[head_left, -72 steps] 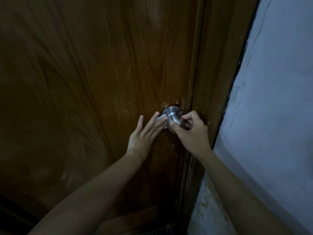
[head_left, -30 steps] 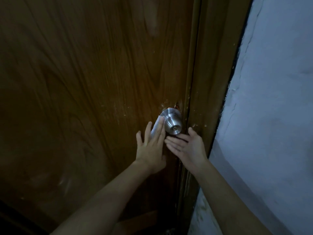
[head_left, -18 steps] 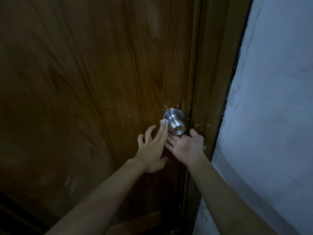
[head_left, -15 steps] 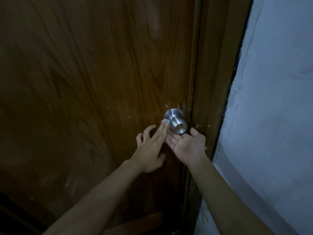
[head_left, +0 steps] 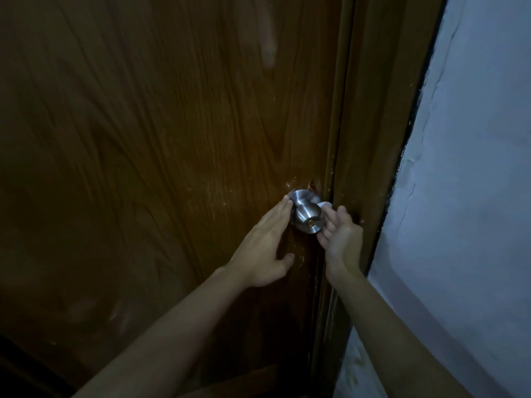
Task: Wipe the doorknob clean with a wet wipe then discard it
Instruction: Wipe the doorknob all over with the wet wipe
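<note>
A silver doorknob [head_left: 307, 218] sticks out of the brown wooden door [head_left: 172, 139] near its right edge. My left hand [head_left: 265, 242] lies on the door with straight fingers, its fingertips touching the knob's left side. My right hand [head_left: 342, 239] is at the knob's right side, palm turned toward it. A small white piece of the wet wipe [head_left: 323, 205] shows between its thumb and fingertips, against the knob's neck. The rest of the wipe is hidden.
The wooden door frame [head_left: 373, 124] runs just right of the knob. A pale painted wall [head_left: 474, 196] with cracks fills the right side. The scene is dim.
The wipe showed at my left fingertips on the knob's left side; now it shows on the right by my right hand. My right hand rose from under the knob to its right side.
</note>
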